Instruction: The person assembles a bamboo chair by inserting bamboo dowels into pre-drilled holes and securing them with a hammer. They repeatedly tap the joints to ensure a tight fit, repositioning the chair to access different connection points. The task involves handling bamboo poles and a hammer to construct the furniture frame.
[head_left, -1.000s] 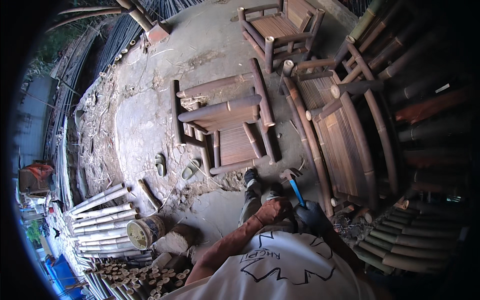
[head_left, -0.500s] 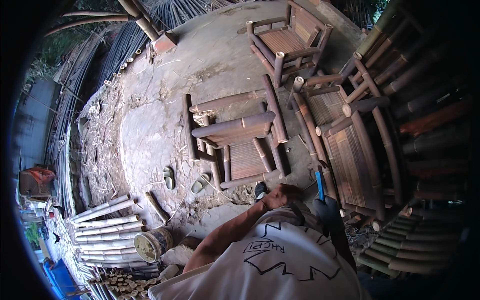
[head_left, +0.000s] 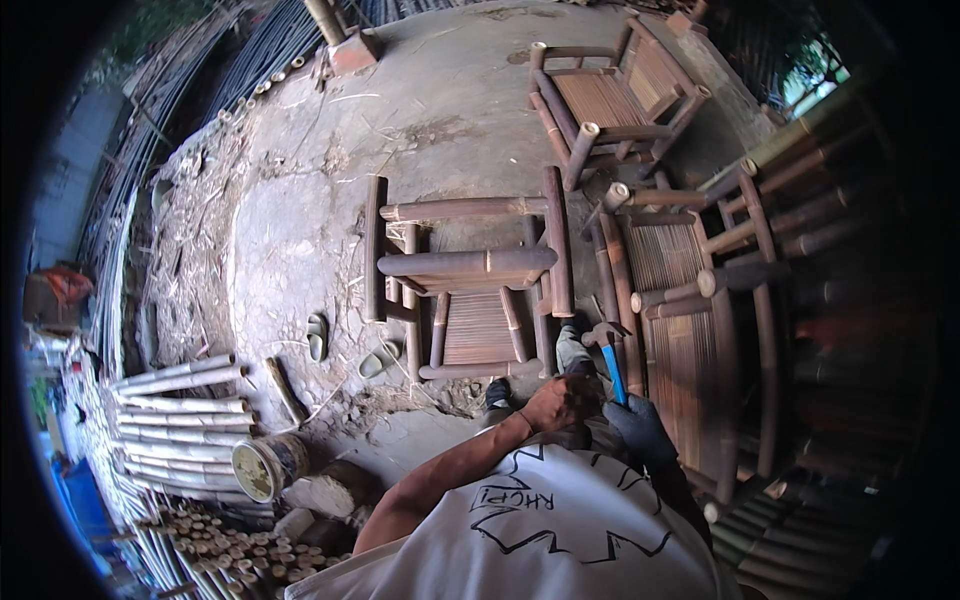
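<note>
My right hand [head_left: 640,430], in a dark glove, grips a hammer [head_left: 613,372] by its blue handle. The hammer's metal head points up and away from me, beside the bamboo seats on the right. My left hand [head_left: 558,403] is bare and closed in front of my waist. Whatever it may hold is hidden. Just ahead stands a bamboo chair [head_left: 488,328] with dark posts and a slatted seat, and neither hand touches it. My shoes show between this chair and my hands.
Bamboo chairs [head_left: 668,250] stand close on my right, with another armchair [head_left: 600,100] farther off. Green slippers [head_left: 380,360] lie on the cracked floor at left. Cut bamboo poles [head_left: 185,432] and a bucket [head_left: 262,470] are at lower left.
The hammer has come up and its head now shows. My view has shifted a little, and a foot has moved forward beside the chair. My left hand stays closed.
</note>
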